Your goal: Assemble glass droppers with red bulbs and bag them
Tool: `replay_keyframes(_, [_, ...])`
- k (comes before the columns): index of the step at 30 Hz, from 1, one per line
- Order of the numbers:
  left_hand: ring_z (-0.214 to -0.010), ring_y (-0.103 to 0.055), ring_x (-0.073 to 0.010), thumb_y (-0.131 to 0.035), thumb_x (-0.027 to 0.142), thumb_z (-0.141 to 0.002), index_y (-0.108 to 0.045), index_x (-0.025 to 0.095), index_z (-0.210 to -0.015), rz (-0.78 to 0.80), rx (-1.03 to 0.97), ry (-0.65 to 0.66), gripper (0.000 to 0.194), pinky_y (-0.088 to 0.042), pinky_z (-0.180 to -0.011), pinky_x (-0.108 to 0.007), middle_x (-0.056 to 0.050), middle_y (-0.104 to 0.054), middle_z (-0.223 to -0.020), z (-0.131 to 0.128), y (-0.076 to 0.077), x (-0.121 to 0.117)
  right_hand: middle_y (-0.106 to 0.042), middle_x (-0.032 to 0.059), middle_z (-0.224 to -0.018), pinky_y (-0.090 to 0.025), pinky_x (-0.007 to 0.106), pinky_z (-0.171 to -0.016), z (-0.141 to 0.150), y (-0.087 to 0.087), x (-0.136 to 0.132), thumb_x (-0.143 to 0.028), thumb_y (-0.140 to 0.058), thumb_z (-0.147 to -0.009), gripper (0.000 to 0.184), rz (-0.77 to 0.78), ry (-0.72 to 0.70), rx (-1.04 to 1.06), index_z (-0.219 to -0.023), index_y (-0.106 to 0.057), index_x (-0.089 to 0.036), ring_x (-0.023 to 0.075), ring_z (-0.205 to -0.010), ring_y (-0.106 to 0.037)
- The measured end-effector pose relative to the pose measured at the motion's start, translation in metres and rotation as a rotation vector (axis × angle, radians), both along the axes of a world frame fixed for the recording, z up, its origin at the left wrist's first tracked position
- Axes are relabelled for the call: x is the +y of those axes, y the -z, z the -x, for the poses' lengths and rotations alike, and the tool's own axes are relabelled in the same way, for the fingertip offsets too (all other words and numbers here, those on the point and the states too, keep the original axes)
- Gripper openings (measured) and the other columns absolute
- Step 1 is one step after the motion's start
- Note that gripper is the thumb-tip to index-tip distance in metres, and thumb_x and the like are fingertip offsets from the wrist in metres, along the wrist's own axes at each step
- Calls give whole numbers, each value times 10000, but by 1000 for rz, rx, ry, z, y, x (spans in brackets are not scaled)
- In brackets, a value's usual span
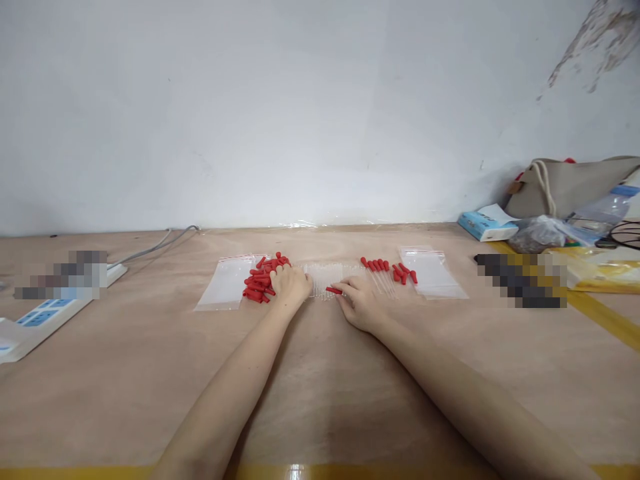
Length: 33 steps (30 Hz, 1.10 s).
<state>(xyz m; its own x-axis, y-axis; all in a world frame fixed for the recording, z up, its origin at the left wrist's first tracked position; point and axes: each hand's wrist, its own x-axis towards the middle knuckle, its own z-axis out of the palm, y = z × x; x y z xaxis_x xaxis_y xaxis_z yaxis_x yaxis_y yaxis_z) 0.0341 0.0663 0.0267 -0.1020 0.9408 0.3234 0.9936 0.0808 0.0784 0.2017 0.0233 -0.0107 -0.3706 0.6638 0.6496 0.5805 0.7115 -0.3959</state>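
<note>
My left hand (pixel 290 285) rests at the right edge of a heap of red rubber dropper bulbs (pixel 256 288). Its fingers bend over the bulbs with the thumb held apart; the fingertips are partly hidden. My right hand (pixel 361 301) pinches one red dropper bulb (pixel 334 290) between thumb and fingers, lying sideways over the table. Between the hands lies a row of thin clear tubes (pixel 323 277). To the right of my right hand, several droppers (pixel 383 277) lie side by side, red bulbs on their far ends. Several loose red bulbs (pixel 404 273) lie beyond them.
Clear zip bags lie on the left (pixel 223 287) and right (pixel 435 275). A white power strip (pixel 55 313) with a grey cable (pixel 155 247) stands far left. At right are a blue tissue pack (pixel 487 223), a grey bag (pixel 575 187) and yellow tape (pixel 605 320). A wall (pixel 300 120) closes the back.
</note>
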Motion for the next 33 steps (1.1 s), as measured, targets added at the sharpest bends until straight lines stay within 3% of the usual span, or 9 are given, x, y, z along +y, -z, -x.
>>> replay_keyframes(3, [-892,-514,-328,-424,282,-784,-624,77,-816,-32,-15,65,289,-365,-743,-429,-195,-603,-880,-2,-4,-4,-539,79,-914,-462,305,-721,-2,-2,-5,-127,-425,-799,247,-11,1,78,-997,-556,-195,169,-836,-534])
replay_keyframes(6, [-831,-550,-252,-375,282,-852,-572,110,-903,-62,-40,200,266,-401,-701,-350,-131,-613,-874,4,-2,-17,-551,70,-915,-470,313,-713,-4,-5,-9,-144,-428,-797,212,-14,22,161,-947,-562,-212,169,-832,-543])
replay_keyframes(8, [-753,-566,-196,-367,275,-877,-549,149,-912,-111,-78,343,224,-411,-693,-311,-70,-625,-831,13,6,-27,-567,61,-879,-468,329,-730,-6,-6,-10,-168,-460,-785,161,-17,35,199,-893,-570,-214,175,-831,-547])
replay_keyframes(12, [-769,-573,-170,-404,243,-880,-556,175,-969,-338,-196,707,189,-410,-771,-319,-48,-644,-864,30,28,-42,-583,43,-791,-474,306,-673,-7,-3,-7,-228,-523,-780,77,31,28,206,-827,-579,-206,163,-756,-552])
replay_keyframes(17, [-845,-559,-165,-411,221,-877,-584,193,-991,-345,-293,745,209,-435,-765,-300,-47,-639,-932,30,35,-46,-594,43,-804,-471,294,-674,-7,-1,-5,-246,-510,-809,127,57,-17,183,-885,-605,-207,146,-735,-552])
replay_keyframes(26, [-795,-556,-166,-440,201,-859,-604,188,-947,-346,-227,820,187,-429,-745,-317,-46,-643,-871,28,32,-46,-585,38,-798,-481,294,-659,-6,0,-4,-254,-496,-816,158,58,-41,186,-909,-621,-227,143,-722,-557])
replay_keyframes(33, [-772,-571,-165,-363,76,-834,-607,181,-985,-372,-158,916,305,-406,-734,-339,-63,-651,-863,30,28,-49,-582,49,-828,-487,302,-673,-8,1,-4,-242,-464,-834,204,17,-90,149,-975,-612,-240,150,-753,-559])
